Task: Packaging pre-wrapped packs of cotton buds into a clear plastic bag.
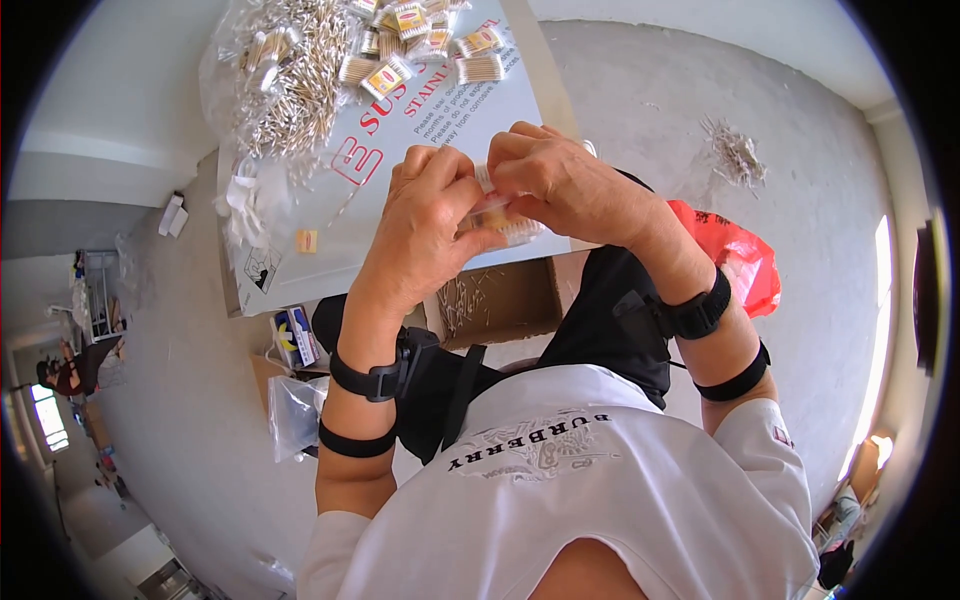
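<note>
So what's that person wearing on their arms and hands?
Both hands, left hand and right hand, are bare, with no gloves. Each arm wears a wide black wrist strap holding a small black box, plus a thin black forearm band. Short white sleeves sit above.

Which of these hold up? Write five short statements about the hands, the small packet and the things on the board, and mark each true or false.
1. Both hands hold one small clear packet. True: the left hand and the right hand meet on the small clear packet.
2. The loose heap of cotton swabs lies in the person's lap. False: the cotton swabs lie at the far end of the white board.
3. Small filled packets lie at the far edge of the board. True: the filled packets lie there.
4. The red plastic bag sits on the board. False: the red plastic bag lies on the floor at the person's right.
5. Both wrists are bare. False: each wears black straps.
</note>
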The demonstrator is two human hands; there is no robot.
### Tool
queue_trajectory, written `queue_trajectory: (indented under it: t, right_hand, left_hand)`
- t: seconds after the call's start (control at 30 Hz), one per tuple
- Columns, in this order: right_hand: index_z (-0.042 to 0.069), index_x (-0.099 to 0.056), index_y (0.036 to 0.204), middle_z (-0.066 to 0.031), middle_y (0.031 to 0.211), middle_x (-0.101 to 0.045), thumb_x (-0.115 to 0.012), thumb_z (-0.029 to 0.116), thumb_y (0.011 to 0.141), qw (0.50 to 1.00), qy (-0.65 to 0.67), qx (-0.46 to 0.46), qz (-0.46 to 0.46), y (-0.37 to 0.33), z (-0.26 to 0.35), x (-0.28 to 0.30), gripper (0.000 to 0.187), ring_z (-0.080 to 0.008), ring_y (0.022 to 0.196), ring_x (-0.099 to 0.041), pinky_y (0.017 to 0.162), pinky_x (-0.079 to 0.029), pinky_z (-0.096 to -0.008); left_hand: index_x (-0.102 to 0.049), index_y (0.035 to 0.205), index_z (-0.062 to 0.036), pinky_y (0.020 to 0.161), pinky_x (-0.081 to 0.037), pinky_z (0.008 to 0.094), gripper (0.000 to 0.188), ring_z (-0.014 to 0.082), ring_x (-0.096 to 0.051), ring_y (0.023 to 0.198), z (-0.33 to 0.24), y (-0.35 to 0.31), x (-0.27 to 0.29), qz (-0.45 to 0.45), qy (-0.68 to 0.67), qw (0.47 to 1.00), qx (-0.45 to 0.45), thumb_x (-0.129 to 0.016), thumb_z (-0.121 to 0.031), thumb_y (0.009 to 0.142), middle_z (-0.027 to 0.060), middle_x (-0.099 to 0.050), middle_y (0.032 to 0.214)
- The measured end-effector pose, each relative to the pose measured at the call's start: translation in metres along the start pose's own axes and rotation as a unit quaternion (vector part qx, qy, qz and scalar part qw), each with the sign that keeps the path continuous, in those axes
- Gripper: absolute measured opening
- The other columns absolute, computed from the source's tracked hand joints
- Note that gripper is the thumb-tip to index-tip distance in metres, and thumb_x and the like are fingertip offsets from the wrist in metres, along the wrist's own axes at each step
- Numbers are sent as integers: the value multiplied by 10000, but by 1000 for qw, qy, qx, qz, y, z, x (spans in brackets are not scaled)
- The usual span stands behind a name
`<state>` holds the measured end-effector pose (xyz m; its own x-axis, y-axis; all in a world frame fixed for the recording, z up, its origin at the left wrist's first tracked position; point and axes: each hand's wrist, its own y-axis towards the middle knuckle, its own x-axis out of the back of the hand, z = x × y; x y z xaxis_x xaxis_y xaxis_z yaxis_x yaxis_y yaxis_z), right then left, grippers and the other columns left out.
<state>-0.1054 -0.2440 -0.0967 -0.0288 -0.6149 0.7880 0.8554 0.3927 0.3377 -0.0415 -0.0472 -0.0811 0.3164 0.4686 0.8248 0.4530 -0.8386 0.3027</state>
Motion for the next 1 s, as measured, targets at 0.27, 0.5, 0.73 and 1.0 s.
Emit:
queue_trajectory:
  t: [0.27, 0.5, 0.73, 1.0]
  right_hand:
    - [14, -561, 816, -122, 849, -568, -647, 27, 725, 988, -92, 19, -121, 6, 9, -12, 126, -316, 865, -573, 800, -464, -407]
    - [23, -506, 769, -129, 824, -592, -650, 9, 707, 993, -63, 0, -99, 15, -19, -11, 158, -356, 867, -581, 777, -480, -420]
    - [-14, -626, 938, -43, 976, -664, -658, -9, 873, 877, 167, -130, -431, -5, -21, 10, 73, -93, 914, -575, 840, -454, -238]
    - [47, -615, 1082, -113, 1216, -606, -669, 55, 821, 936, -33, -229, -267, -19, -22, -80, 267, -290, 1173, -559, 979, -437, -431]
  left_hand:
    - [-597, 810, 19, 664, -459, 401, 129, 305, -548, 801, 1, 8, -7, -56, 77, 992, -81, -700, 6, 734, 116, -557, 823]
    - [-496, 797, 4, 675, -466, 445, 139, 356, -532, 772, 17, 10, -29, -99, 74, 990, -73, -619, 45, 747, 160, -510, 792]
    - [-509, 793, -5, 534, -436, 320, 158, 211, -536, 563, 43, -3, -16, -190, -133, 967, 105, -657, 15, 844, 99, -545, 661]
    - [-529, 730, -17, 527, -433, 251, 183, 85, -522, 591, 109, -71, -150, -386, -397, 687, 471, -656, 67, 832, 28, -572, 660]
